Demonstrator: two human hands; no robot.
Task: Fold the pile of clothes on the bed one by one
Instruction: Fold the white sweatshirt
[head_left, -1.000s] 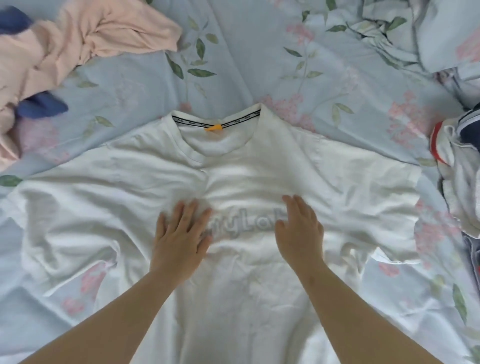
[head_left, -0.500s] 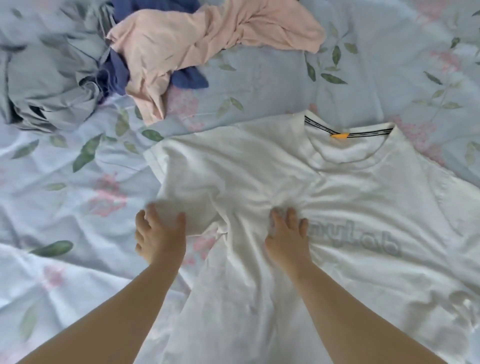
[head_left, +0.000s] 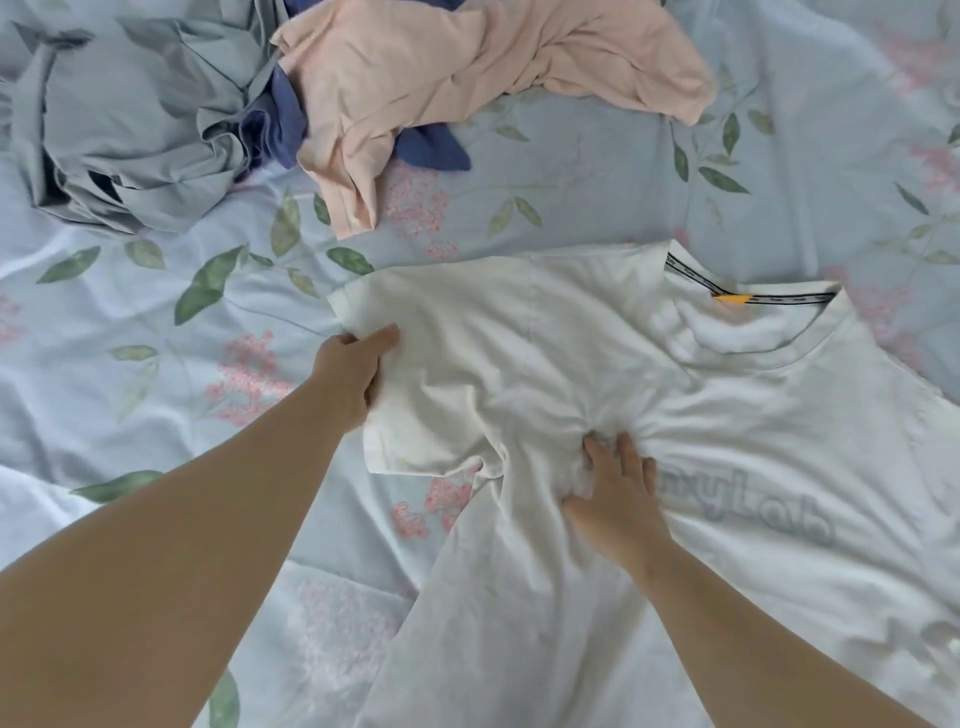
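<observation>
White T-shirt (head_left: 753, 441) is unfolded as I watch: left hand (head_left: 353, 369) grips its sleeve (head_left: 441, 322), right hand (head_left: 618, 499) presses its chest open-fingered, crumpled pile (head_left: 467, 67) waits.

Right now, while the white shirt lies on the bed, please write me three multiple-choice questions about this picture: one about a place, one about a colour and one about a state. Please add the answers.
1. Where does the crumpled pale pink garment lie relative to the white cotton T-shirt?
A. On its chest
B. Beyond it, on the floral blue bedsheet
C. Beneath its hem

2. What colour is the small tag at the T-shirt's collar?
A. Green
B. Orange-yellow
C. Red

3. What is the left hand doing?
A. Resting flat on the bedsheet
B. Holding the pink garment
C. Gripping the T-shirt's sleeve

Answers:
1 B: it lies on the bedsheet past the shoulder, apart from the T-shirt.
2 B: the tag shows orange-yellow against the dark collar tape.
3 C: the thumb clamps the sleeve's outer edge.
</observation>
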